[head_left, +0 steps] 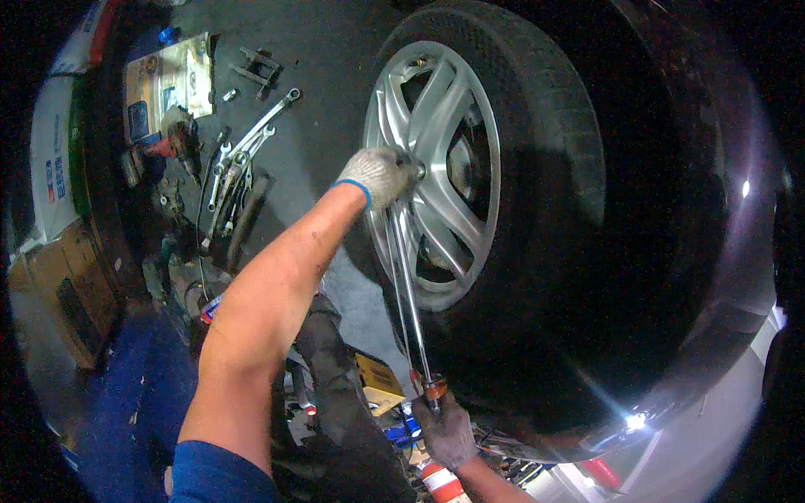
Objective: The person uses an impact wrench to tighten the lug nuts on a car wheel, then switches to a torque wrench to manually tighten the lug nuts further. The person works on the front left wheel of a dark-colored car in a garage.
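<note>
In front of me stands a car wheel with a silver multi-spoke rim [438, 138] and a black tire [558, 142]. My left hand [379, 178], in a whitish knit glove with a blue cuff, is closed around the head of a long chrome socket wrench [407, 289] at the wheel's hub. The wrench slants down across the rim toward me. My right hand [449, 434], in a dark, dirty glove, grips its orange-brown handle end. Where the wrench head meets the wheel is mostly hidden by my left hand.
On the floor to the left lie several combination wrenches [243, 159], a power tool [172, 142], a flattened carton [193, 80] and a metal bracket [258, 69]. A cardboard box [75, 272] stands far left. A yellow box [380, 384] and an orange-white container [442, 480] are near my right hand.
</note>
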{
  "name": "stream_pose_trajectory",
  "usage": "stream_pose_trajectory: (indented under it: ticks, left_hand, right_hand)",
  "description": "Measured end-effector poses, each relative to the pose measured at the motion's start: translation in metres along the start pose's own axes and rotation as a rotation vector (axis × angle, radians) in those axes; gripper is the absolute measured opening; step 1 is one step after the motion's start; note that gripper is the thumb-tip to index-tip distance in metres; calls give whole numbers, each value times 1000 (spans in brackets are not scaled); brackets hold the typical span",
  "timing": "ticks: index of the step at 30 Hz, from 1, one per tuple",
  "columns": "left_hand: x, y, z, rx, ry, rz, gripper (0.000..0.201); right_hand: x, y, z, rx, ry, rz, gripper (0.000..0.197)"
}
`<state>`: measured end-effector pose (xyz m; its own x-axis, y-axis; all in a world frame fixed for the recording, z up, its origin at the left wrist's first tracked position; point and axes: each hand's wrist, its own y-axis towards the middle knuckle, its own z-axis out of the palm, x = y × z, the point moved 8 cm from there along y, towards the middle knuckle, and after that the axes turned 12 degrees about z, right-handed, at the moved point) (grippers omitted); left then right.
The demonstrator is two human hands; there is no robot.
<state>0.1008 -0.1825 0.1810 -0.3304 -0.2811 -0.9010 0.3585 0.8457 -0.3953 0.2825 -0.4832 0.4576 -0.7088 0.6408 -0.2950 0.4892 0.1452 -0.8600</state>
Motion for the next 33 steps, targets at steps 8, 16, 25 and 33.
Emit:
stream_pose_trajectory:
  ticks: [8,16,25,33]
  left_hand:
    - [-2,1,-3,28,282,-163,48]
    - [-1,6,-1,31,422,-201,69]
    - [-18,-13,-14,-211,537,-2,43]
    - [-3,-13,-8,-194,417,49,40]
  right_hand:
    - [7,13,10,-227,-13,-157,37]
    - [-18,51,46,-325,108,-188,42]
    - [-15,197,153,-337,584,-275,51]
    - [-21,226,168,-343,139,-82,41]
